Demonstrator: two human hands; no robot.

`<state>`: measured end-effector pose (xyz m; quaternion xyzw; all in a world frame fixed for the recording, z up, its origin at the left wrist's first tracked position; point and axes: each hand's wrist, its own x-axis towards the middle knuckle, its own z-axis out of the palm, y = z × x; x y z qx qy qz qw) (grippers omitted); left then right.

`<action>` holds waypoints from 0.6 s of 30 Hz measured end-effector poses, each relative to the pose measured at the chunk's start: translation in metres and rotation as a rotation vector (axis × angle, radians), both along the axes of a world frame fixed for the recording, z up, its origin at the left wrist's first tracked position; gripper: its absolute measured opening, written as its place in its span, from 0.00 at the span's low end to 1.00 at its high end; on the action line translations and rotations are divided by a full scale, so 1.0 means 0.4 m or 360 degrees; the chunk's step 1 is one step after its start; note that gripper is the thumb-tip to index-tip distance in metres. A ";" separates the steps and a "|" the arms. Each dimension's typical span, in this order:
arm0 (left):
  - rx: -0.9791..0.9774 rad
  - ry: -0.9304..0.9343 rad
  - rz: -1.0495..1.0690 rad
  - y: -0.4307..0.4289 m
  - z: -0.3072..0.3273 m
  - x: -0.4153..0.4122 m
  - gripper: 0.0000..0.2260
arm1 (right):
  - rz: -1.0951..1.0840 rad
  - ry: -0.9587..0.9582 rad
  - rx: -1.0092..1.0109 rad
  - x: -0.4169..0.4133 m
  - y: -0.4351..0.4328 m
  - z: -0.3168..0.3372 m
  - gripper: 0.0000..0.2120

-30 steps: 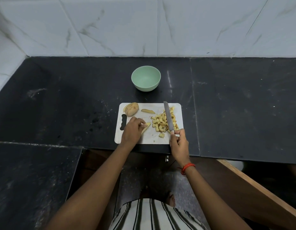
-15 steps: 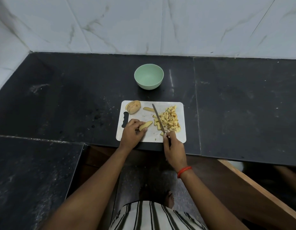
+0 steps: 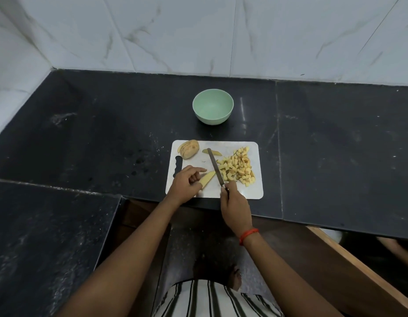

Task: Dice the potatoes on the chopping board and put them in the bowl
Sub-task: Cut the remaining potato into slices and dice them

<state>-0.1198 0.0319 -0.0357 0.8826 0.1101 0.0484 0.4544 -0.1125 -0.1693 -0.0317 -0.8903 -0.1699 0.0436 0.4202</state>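
Currently the left hand [image 3: 186,184] pinches one potato strip [image 3: 208,179] of two, the right hand [image 3: 235,202] grips one knife [image 3: 215,167].

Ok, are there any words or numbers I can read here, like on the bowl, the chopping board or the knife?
None: no word, number or sign can be read anywhere in this view.
On the bowl: nothing, plain green.
On the chopping board: nothing, plain white.
On the knife: no mark can be made out on the blade.
On the wall tiles: only grey veins, no writing.
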 end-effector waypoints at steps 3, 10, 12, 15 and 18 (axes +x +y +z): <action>0.0011 0.0104 -0.0210 0.020 0.009 0.002 0.21 | -0.0049 0.0035 0.0051 0.000 -0.002 -0.006 0.04; 0.0427 0.0083 -0.0467 0.021 0.027 0.001 0.18 | -0.0132 0.0159 0.0223 0.021 -0.007 -0.002 0.05; 0.0491 -0.0066 -0.0306 -0.003 0.011 -0.011 0.17 | -0.0115 0.0177 0.0212 0.018 -0.006 -0.002 0.06; 0.0504 -0.0232 -0.0039 -0.040 -0.012 -0.032 0.16 | -0.0103 0.0166 0.0193 0.016 -0.005 0.003 0.07; 0.0482 -0.0287 0.0020 -0.054 -0.019 -0.043 0.19 | -0.0076 0.0124 0.0158 0.018 -0.008 0.000 0.07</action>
